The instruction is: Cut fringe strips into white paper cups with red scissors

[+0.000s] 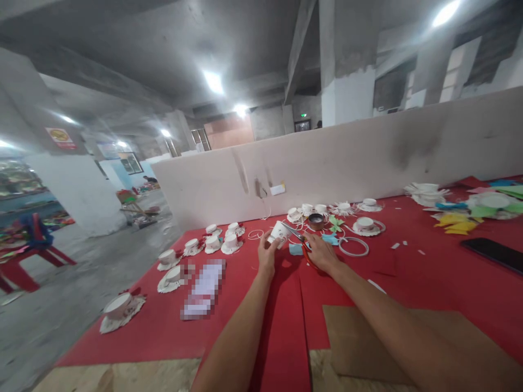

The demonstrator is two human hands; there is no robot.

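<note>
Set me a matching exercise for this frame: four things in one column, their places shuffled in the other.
Things
1. small white cup with a printed pattern
2. metal scissors with red handles
3. black rectangular phone
4. flat brown cardboard sheet

Places
A. near the picture's right edge, on the red table covering
B. held in the left hand
C. partly hidden behind the right forearm
D. gripped by the right hand

Pairs: 1-B, 2-D, 3-A, 4-C
</note>
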